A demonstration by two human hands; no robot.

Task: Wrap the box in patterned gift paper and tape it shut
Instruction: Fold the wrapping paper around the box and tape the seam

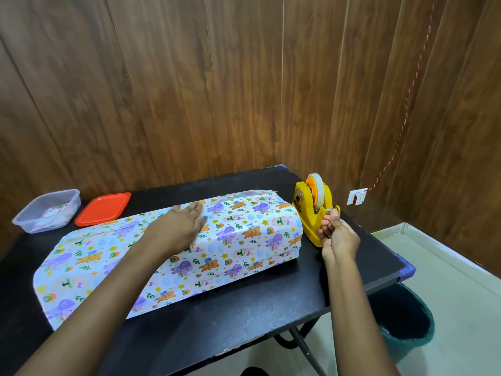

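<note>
Pressing down with left hand (pixel 181 226), fingers straight and close together, palm flat on top of gift paper (pixel 233 240). Pinching with right hand (pixel 339 237) at the cutter tip of yellow tape dispenser (pixel 311 226), fingers curled tight, thumb up by the blade. Cannot make out a strip of tape between those fingertips, too thin to tell. Hands well apart: 1 on the parcel, 1 at the dispenser. Both forearms bare, cut off at the bottom edge.

Cannot see the box itself: fully hidden under the paper, readable only as 1 long raised block across the middle of black table (pixel 244 316). Paper with bears, elephants, rainbows, stars on white. Lying flat on the table past the block's left end, drooping loose at the right end just beside the dispenser. Cannot tell where the paper's seam lies under the left palm.

Roll of pale tape (pixel 317 185) upright in the dispenser on an orange hub, at the table's right side. Far left on the table: clear plastic container (pixel 32 217), contents blurred, with red lid (pixel 103 208) flat just beside it. Below the table's right edge, dark green bin (pixel 423 329), partly cut by the tabletop. Behind, wood-panel wall (pixel 189 90), white socket (pixel 357 197) with twisted red cord (pixel 406 104) running up out of view.
</note>
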